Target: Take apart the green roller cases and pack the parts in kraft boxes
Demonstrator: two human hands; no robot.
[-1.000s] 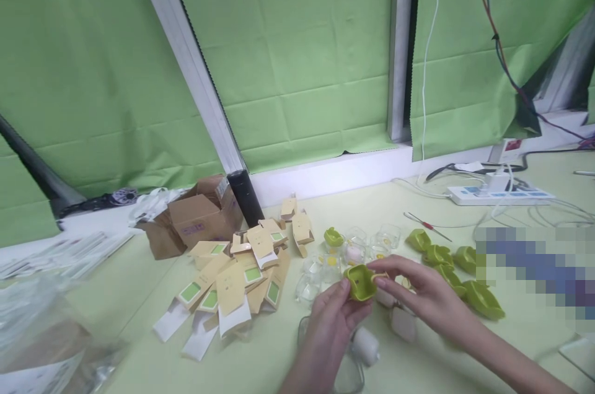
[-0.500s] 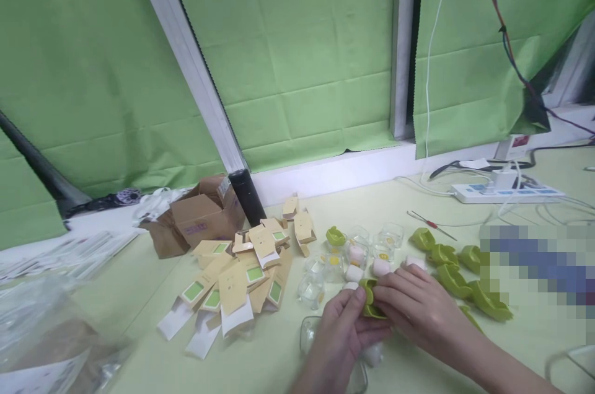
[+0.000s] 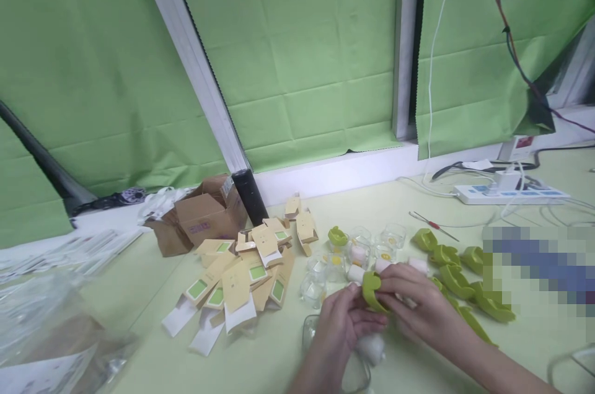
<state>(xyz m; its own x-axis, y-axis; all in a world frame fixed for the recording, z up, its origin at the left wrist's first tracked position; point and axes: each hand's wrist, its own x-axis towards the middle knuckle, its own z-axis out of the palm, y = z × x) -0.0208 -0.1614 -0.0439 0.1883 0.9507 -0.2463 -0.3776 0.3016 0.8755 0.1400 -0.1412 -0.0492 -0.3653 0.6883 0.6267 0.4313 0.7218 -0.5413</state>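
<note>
Between my two hands is a curved olive-green plastic piece (image 3: 370, 290), held just above the table. The fingers of my left hand (image 3: 341, 323) are closed against its left and lower side. My right hand (image 3: 421, 298) pinches the right side, its fingertips partly hidden behind the piece. Below them lies a small white rounded thing (image 3: 372, 347), and a clear plastic case (image 3: 310, 327) is partly covered by my left wrist. Just beyond my hands are clear small cups (image 3: 312, 290) and pale pink-white pieces (image 3: 356, 274). Several similar green pieces (image 3: 455, 281) lie right of my right hand.
Left of my hands is a heap of yellow card boxes (image 3: 236, 287). Behind it stand an open brown carton (image 3: 211, 211) and a black cylinder (image 3: 250, 196). A screwdriver with a red part (image 3: 433, 225) and a white power strip (image 3: 511, 194) with cables lie at the back right.
The green piece has been turned in my hands, so its curved outer face now shows more. My right fingers have shifted their hold on it. The view has moved slightly.
</note>
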